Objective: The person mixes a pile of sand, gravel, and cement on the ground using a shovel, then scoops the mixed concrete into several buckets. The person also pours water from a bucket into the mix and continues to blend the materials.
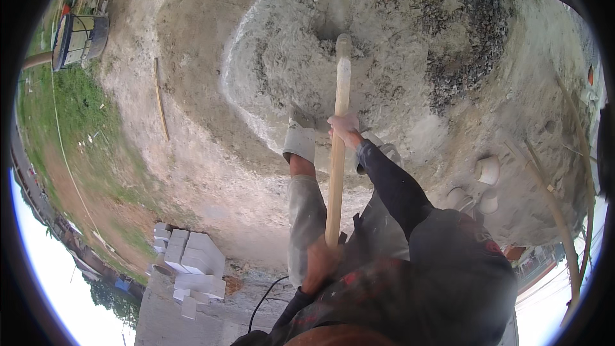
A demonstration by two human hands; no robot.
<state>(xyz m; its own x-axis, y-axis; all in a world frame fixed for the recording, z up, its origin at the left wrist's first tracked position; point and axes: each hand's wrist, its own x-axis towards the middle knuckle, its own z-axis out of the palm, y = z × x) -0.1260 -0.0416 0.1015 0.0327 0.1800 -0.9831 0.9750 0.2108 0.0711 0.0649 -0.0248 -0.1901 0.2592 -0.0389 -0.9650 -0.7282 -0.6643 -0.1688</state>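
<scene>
A long wooden tool handle (338, 168) runs from near my waist out to a grey wet cement mix (298, 53); the tool's head is sunk in the mix or hidden, so its kind cannot be told. My right hand (345, 129) is closed around the middle of the handle. Lower down, near my body, my left hand (321, 262) grips its near end. Dark gravel (461, 33) lies on the right part of the mix, and pale powder edges its left side. My legs are apart, with a pale boot (300, 139) at the mix's near edge.
A bucket (89, 36) stands at the upper left, with a thin stick (161, 101) on the ground nearby. Grey blocks (202, 254) are stacked at lower left. Several pale containers (489, 169) and long poles (552, 202) are at right. A dark shape, unclear, shows at upper right.
</scene>
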